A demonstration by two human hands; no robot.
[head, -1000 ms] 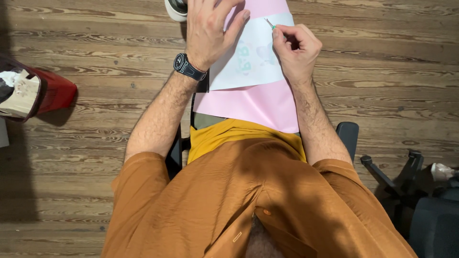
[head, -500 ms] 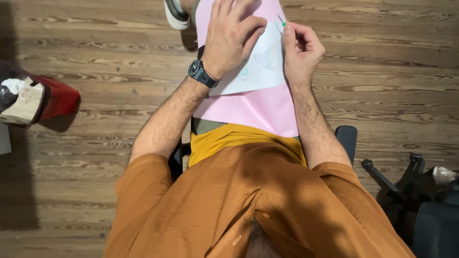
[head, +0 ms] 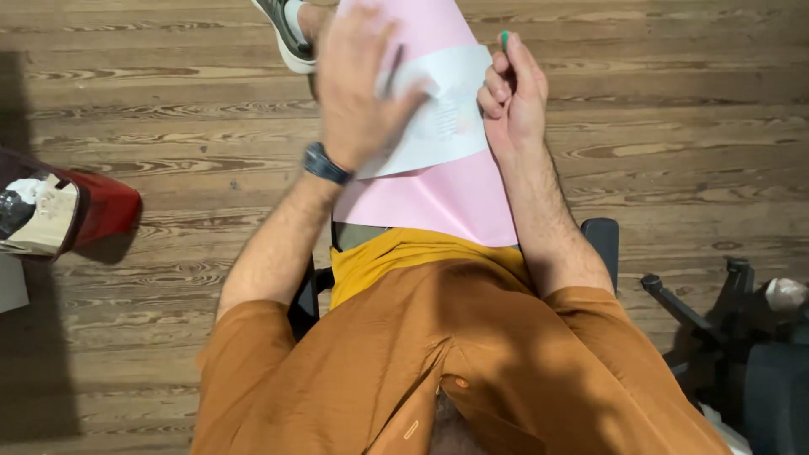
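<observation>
A pink sheet (head: 451,198) lies on my lap, and a smaller white sheet (head: 447,126) with faint coloured drawings rests on top of it. My left hand (head: 358,84), blurred by motion and with a dark watch (head: 324,164) on its wrist, is pressed flat on the white sheet's left part. At the sheet's right edge my right hand (head: 512,94) is closed around a thin green-tipped tool (head: 504,38); only the tool's tip shows above the fingers.
I sit on a chair with a black armrest (head: 600,234) above a wooden plank floor (head: 691,143). A red bin (head: 59,215) with white scraps stands at the left. Another black chair base (head: 716,320) is at the right. A shoe (head: 286,34) shows at the top.
My left hand has slid left and down across the white sheet. My right hand has turned, so less of the green-tipped tool shows. The view has tilted slightly.
</observation>
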